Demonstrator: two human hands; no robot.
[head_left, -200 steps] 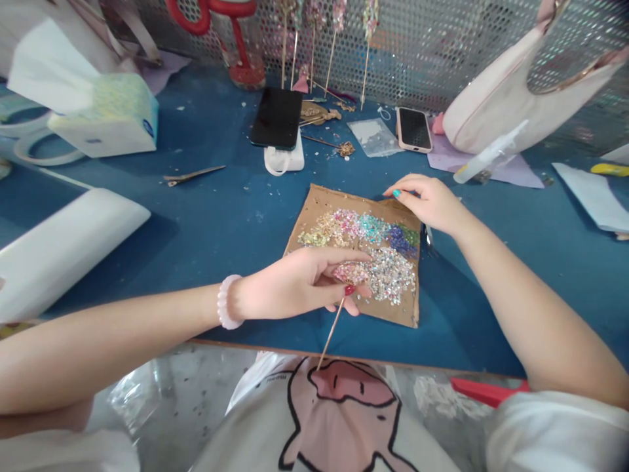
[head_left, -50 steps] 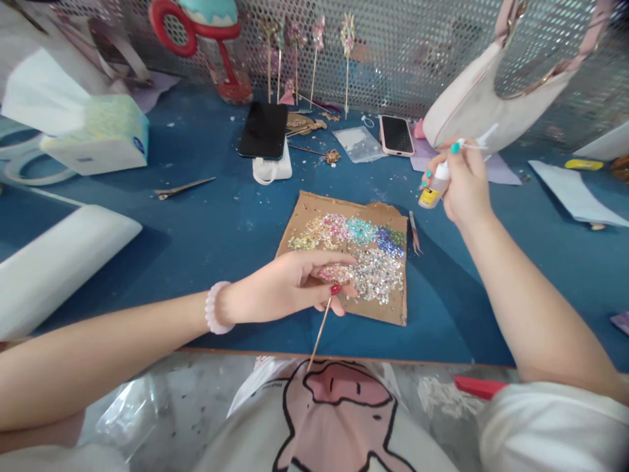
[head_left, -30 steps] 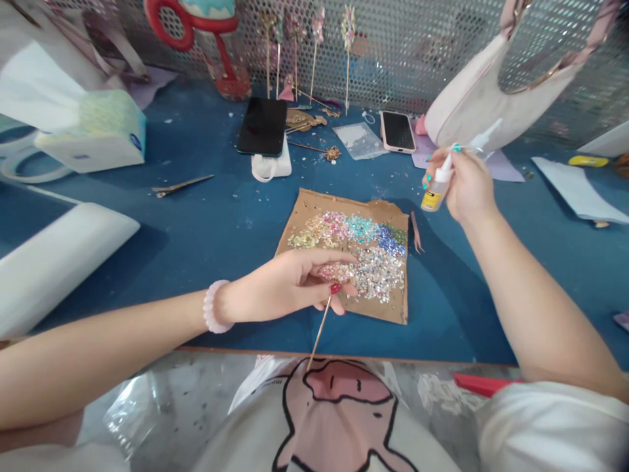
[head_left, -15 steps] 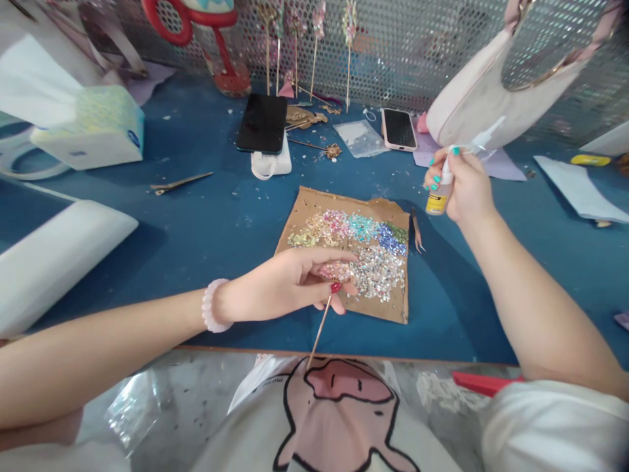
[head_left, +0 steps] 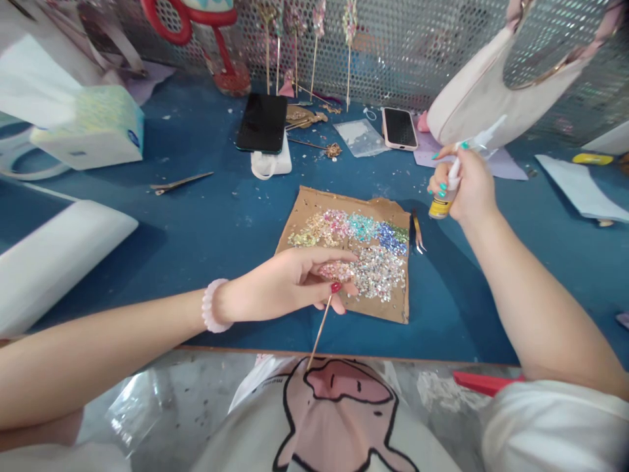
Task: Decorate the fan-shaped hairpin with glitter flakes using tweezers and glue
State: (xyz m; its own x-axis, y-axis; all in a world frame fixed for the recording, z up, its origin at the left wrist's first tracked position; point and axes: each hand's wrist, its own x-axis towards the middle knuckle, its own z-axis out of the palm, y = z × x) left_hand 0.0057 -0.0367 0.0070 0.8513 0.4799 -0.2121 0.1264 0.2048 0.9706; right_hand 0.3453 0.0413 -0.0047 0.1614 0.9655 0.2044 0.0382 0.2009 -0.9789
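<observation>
My left hand (head_left: 299, 278) holds a thin hairpin stick (head_left: 318, 333) between its fingers, the lower end slanting down past the table edge. Its pink jewelled head (head_left: 337, 270) shows between thumb and forefinger. Beneath lies a cardboard sheet (head_left: 376, 314) spread with silver rhinestones (head_left: 378, 272) and piles of yellow, pink, turquoise, blue and green ones. My right hand (head_left: 466, 183) is closed around a small glue bottle (head_left: 441, 207) with a yellow label, raised to the right of the cardboard. Tweezers (head_left: 418, 233) lie beside the cardboard's right edge.
Behind are a black phone (head_left: 263, 123), a pink-cased phone (head_left: 400, 129), a clear plastic bag (head_left: 361, 138) and several upright decorated sticks (head_left: 348, 59). A tissue box (head_left: 91, 128) and a hair clip (head_left: 181, 183) are on the left. A white handbag (head_left: 472, 92) stands back right.
My right hand has shifted slightly right and tilted the glue bottle a little more. My left hand and the hairpin stick stay in place.
</observation>
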